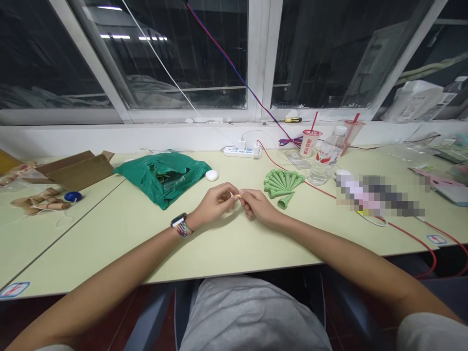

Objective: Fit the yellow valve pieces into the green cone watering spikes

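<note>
My left hand [218, 202] and my right hand [259, 204] meet above the middle of the table, thumbs and forefingers pinched together. Between their fingertips shows a small yellow piece [239, 196], too small to name. To the right of my hands, several green cone-shaped pieces [283, 180] lie fanned out, with one green cone [285, 201] a little apart at the front. A torn green plastic bag [166, 175] with green pieces inside lies to the left. Close to the bag's right edge is a white round object [211, 175].
Behind stand a power strip [241, 151], a paper cup with a straw [310, 143] and a water bottle [327, 158]. A red cable [314, 187] crosses the right side. Far left are a cardboard box [78, 170], wooden pieces [40, 201] and a blue ball [72, 196].
</note>
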